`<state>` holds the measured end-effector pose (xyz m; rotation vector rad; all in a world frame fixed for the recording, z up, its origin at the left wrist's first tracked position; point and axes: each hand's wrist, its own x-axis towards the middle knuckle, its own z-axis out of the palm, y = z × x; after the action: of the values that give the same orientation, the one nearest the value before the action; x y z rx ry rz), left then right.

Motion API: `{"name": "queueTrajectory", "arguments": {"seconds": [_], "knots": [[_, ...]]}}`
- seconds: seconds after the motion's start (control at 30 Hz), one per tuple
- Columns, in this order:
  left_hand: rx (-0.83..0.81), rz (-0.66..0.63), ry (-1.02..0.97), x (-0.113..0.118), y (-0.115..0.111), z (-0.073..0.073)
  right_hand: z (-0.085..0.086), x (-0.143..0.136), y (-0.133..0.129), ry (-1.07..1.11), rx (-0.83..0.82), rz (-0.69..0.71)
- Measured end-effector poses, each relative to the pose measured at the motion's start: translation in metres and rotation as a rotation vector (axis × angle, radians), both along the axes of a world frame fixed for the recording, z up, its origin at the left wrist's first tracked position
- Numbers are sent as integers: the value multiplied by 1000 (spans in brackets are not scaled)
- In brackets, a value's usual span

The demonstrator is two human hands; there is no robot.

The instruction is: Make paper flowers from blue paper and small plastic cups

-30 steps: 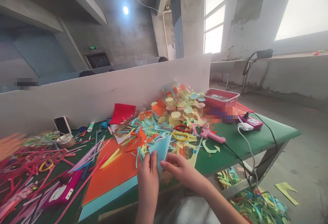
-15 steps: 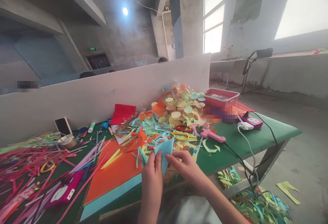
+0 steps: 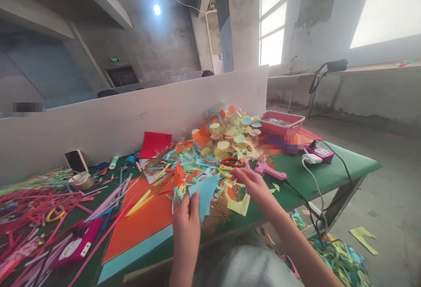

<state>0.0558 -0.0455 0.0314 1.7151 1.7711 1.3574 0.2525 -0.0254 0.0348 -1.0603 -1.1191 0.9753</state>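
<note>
My left hand (image 3: 187, 219) pinches a folded piece of light blue paper (image 3: 206, 190) between thumb and fingers, above the front of the table. To its right, my right hand (image 3: 252, 184) has its fingertips closed at the yellow-handled scissors (image 3: 223, 172), covering part of the handle. Just behind lie red-handled scissors (image 3: 232, 161) on blue and orange paper scraps. A pink glue gun (image 3: 271, 171) rests right of my right hand. Orange sheets (image 3: 144, 221) over a blue sheet (image 3: 131, 254) lie to the left.
Behind the scraps rises a pile of paper discs (image 3: 230, 133). A pink basket (image 3: 283, 122) stands at the back right, near a power strip (image 3: 320, 153) with cables. At left are pink strips (image 3: 33, 210), a phone (image 3: 75, 161) and tape (image 3: 81, 181).
My right hand has let go of the blue paper and moved right and up to the yellow-handled scissors. The paper stays in my left hand, now more spread out. A yellow scrap shows beneath my right hand.
</note>
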Motion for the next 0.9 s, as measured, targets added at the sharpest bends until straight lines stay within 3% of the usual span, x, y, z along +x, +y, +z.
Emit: {"name": "queueTrajectory", "arguments": {"seconds": [0.07, 0.13, 0.23, 0.37, 0.5, 0.63, 0.9], "knots": [[-39, -65, -35, 4, -2, 0, 0, -22, -9, -44, -4, 223], [-62, -134, -99, 8, -3, 0, -3, -47, -18, 15, 29, 300], [-79, -188, -172, 13, -4, 1, -7, -71, -25, 28, -59, 224], [-133, -271, -278, 18, -5, 6, -6, -68, -24, 41, -46, 136], [-386, -464, -386, 17, -11, 14, -2, -61, -22, 120, -30, 106], [-524, -685, -322, 2, -16, 22, -3, -58, -20, 119, -27, -9], [-489, -774, -160, -13, -16, 21, -2, -56, -19, 126, -95, -116]]}}
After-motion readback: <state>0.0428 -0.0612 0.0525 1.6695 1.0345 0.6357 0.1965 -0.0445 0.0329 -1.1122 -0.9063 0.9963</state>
